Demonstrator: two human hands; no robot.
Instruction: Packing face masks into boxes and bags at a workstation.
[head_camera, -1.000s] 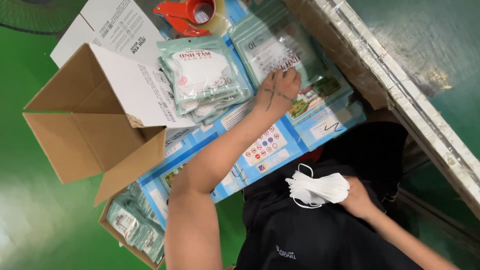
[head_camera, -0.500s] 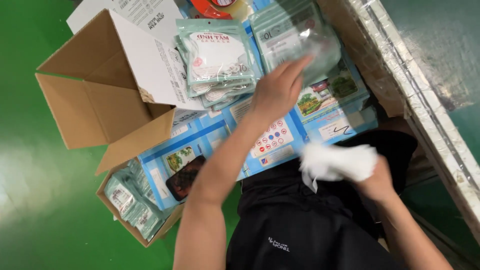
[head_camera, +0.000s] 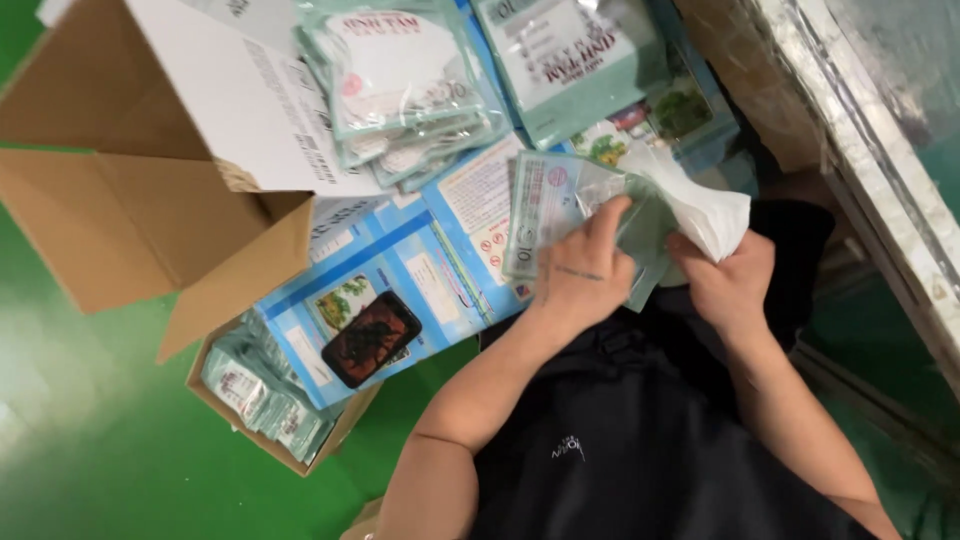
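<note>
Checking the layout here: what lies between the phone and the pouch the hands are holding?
In the head view, only the blue printed sheet lies between the phone and the pouch; nothing else rests on that stretch.

A thin, pale green plastic pouch (head_camera: 560, 215) with a printed front is held up above the blue printed sheet, tilted, its mouth toward the right. A stack of white folded face masks (head_camera: 705, 215) sits partly inside that mouth, the rest sticking out to the right, soft and slightly crumpled at the edge.
</note>
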